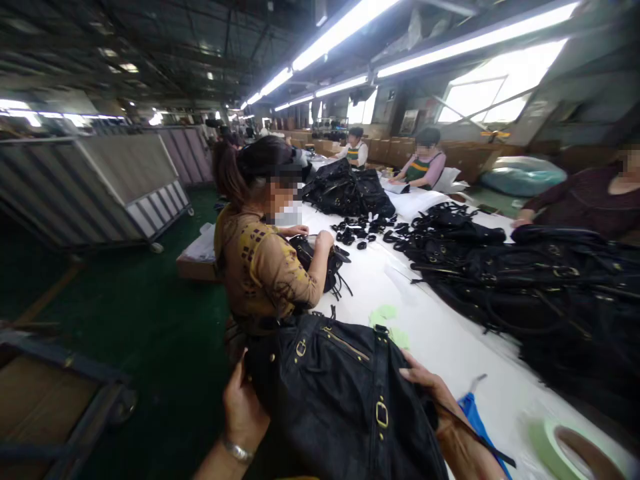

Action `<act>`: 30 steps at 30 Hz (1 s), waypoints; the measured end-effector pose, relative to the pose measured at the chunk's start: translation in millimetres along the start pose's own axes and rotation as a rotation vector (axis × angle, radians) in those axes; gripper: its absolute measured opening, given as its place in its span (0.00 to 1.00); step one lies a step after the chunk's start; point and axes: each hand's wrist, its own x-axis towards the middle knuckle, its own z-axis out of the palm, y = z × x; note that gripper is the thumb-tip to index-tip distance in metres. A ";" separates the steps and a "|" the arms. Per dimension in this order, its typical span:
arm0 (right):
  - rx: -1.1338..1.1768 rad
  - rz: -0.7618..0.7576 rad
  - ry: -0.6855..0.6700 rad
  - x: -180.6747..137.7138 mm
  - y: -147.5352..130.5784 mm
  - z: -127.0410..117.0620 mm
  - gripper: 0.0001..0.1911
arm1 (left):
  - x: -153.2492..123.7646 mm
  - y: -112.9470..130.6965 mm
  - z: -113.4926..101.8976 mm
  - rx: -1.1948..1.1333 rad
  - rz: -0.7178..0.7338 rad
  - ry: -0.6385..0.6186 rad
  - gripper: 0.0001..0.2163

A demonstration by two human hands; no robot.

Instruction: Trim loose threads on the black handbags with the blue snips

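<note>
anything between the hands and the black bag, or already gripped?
Nothing in between. The left hand grips the black bag at its left edge; the right hand lies on its right side, a thin black strap crossing it.

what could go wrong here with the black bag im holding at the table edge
1. The black leather handbag with gold buckles hangs partly over the edge of the white table, held by the left hand and right hand; a loose grip might let it drop to the green floor.
2. The blue-handled tool lies right beside the right hand and could get snagged or knocked.
</note>
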 end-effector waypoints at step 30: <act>-0.603 -0.966 0.138 -157.6 -29.9 -41.0 0.17 | 35.1 -71.4 69.4 1.136 -0.282 -0.385 0.12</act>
